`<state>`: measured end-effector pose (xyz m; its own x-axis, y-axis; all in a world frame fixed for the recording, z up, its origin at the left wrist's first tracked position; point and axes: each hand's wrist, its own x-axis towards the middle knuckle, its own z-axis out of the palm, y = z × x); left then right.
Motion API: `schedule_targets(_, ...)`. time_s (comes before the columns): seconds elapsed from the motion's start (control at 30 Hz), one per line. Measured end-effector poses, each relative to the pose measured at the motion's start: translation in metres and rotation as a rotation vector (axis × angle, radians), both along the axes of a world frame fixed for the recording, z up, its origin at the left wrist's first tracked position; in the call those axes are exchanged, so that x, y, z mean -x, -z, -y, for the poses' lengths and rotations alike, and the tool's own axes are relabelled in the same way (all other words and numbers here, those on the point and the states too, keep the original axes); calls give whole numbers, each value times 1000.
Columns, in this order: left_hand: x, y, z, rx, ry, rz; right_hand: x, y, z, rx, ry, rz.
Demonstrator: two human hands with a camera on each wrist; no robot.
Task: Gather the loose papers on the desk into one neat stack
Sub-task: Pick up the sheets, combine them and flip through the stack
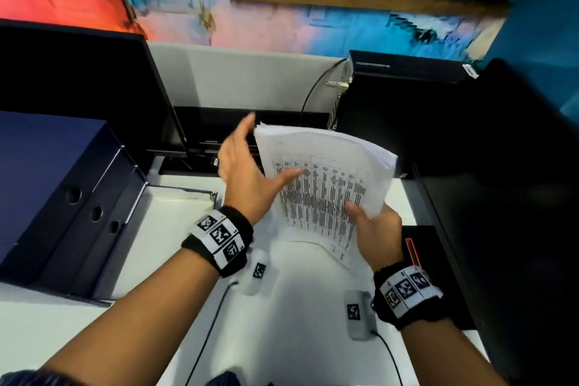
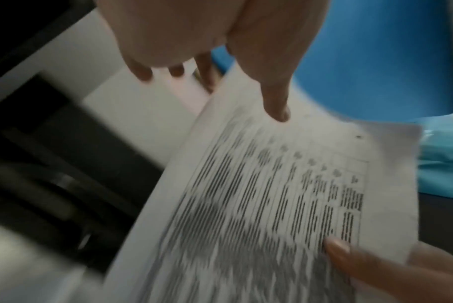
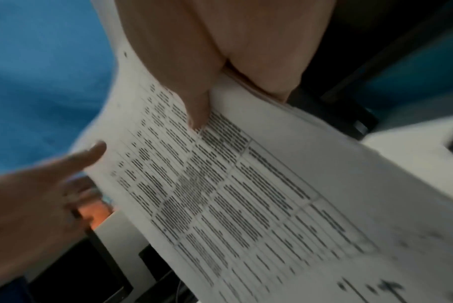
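Observation:
A stack of printed papers (image 1: 326, 185) with a dense table on the top sheet is held tilted above the white desk (image 1: 297, 307). My right hand (image 1: 372, 226) grips its near right corner, thumb on top and fingers underneath. My left hand (image 1: 250, 163) lies along the stack's left edge with straight fingers, and its thumb rests on the top sheet. The left wrist view shows the stack (image 2: 259, 205), my left thumb tip on the page, and the right thumb (image 2: 349, 258). The right wrist view shows my right hand (image 3: 220, 51) pinching the stack (image 3: 246, 194), with the left hand (image 3: 38, 194) alongside.
Dark blue box files (image 1: 62, 197) stand at the left, and a black monitor (image 1: 78, 88) is behind them. A black computer case (image 1: 401, 97) and a black panel (image 1: 501, 197) close off the right. Two small white tagged devices (image 1: 258, 271) (image 1: 357, 313) with cables lie on the near desk.

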<state>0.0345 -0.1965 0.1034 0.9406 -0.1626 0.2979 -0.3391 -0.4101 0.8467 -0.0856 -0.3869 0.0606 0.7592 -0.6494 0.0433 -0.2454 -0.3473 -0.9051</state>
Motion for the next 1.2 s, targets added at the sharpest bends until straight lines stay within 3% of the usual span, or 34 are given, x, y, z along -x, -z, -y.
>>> schedule_targets(0.07,-5,-34,2,-260,128,287,-8,-21,2,257,-129,-41)
schedule_targets(0.13,-11,-55,7,-351,370,384,-14,-39,-1,456,-240,-34)
schedule_targets(0.23,-26,-55,-1,-229,443,209,-14,-47,7,527,-246,-133)
schedule_targets(0.33,-40,-39,-27,-44,283,79,8,-39,41,532,-109,-290)
schedule_targets(0.4,-43,-28,-42,57,217,11,23,-29,57,435,-27,-225)
schedule_targets(0.53,-39,-10,-47,297,191,-191,24,-10,54,-163,73,109)
schedule_targets(0.7,-14,14,-37,413,97,-260,19,4,39,-297,167,231)
schedule_targets(0.9,23,89,-40,139,47,-584,39,67,23,-169,128,-127)
schedule_targets(1.07,12,80,-31,174,-49,-550,29,69,45,-165,181,-118)
schedule_targets(1.2,14,117,-27,-135,-95,-697,38,97,49,-161,75,-388)
